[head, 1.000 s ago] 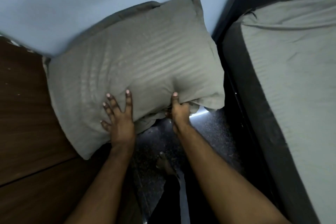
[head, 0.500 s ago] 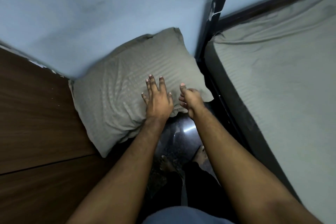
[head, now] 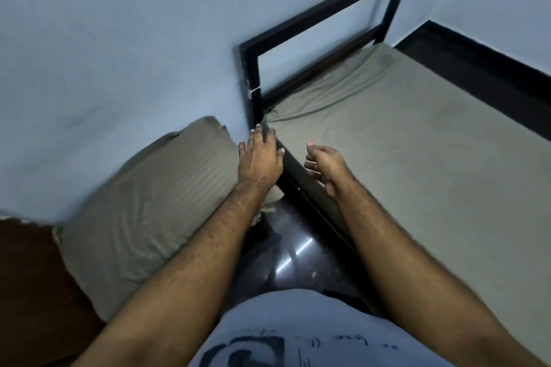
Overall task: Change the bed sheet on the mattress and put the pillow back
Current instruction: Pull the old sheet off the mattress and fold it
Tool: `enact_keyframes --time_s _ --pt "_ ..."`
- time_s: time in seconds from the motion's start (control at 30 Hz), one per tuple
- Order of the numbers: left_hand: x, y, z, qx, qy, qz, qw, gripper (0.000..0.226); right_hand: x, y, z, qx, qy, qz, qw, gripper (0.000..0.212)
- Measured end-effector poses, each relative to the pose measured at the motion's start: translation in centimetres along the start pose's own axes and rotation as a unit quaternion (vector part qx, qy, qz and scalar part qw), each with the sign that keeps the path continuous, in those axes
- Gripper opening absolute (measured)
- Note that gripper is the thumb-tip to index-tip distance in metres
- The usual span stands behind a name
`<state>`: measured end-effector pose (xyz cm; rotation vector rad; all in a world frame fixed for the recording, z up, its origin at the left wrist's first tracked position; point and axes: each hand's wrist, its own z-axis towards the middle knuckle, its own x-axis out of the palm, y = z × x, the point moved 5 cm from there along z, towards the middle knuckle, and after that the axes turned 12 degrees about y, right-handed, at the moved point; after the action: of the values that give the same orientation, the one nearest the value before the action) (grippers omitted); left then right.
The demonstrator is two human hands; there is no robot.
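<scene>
Head view: left hand (head: 260, 158) is reaching toward centre frame, fingers straight and spread, tips lying at the near corner of the mattress (head: 301, 171) by the frame post; whether they are pressing it I cannot tell. It is holding nothing. Right hand (head: 325, 165) is hovering just right of it over the mattress edge, fingers loosely curled, gripping nothing.

Bed sheet (head: 417, 152), filling right of frame, is covering the mattress: olive-grey, thin woven cloth with a faint stripe, pulled mostly flat, creasing and bunching near the headboard corner. Likely light, limp and somewhat slick. Best taken by pinching a hem or that loose corner fold, then peeling it off the mattress edge.

Pillow (head: 155, 205), lower left, is off the bed, leaning against the pale blue wall (head: 119, 39) beside a brown wood panel (head: 26, 292). Same striped cover, plump, rumpled; probably soft and light, needing a two-handed hold at the ends.

Bed frame (head: 325, 6) is dark, square-section, rigid. Floor (head: 286, 253) is dark, glossy.
</scene>
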<state>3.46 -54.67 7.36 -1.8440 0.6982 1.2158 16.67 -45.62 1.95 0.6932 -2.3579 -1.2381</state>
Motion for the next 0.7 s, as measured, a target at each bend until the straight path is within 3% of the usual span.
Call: enact_keyframes --time_s 0.17,0.3,0.43,0.7 --pt "-1.0 -7.4 3.2 0.056 -0.017 0.001 0.998 0.054 -7.1 2.9 -0.2 -0.021 -0.033 0.023 0.999 0.034" --pt "0.2 -10.7 4.5 0.064 0.006 -0.021 0.998 0.051 -10.9 3.2 0.0 -0.022 -0.048 0.043 0.998 0.03" --pt "1.6 -11.2 6.1 0.059 0.065 0.0 0.996 0.052 -12.9 1.7 1.3 0.007 -0.068 0.079 0.994 0.021" --pt "2.1 -9.0 12.2 0.038 0.085 -0.006 0.996 0.05 -12.0 1.8 6.6 0.059 -0.057 0.063 0.995 0.017"
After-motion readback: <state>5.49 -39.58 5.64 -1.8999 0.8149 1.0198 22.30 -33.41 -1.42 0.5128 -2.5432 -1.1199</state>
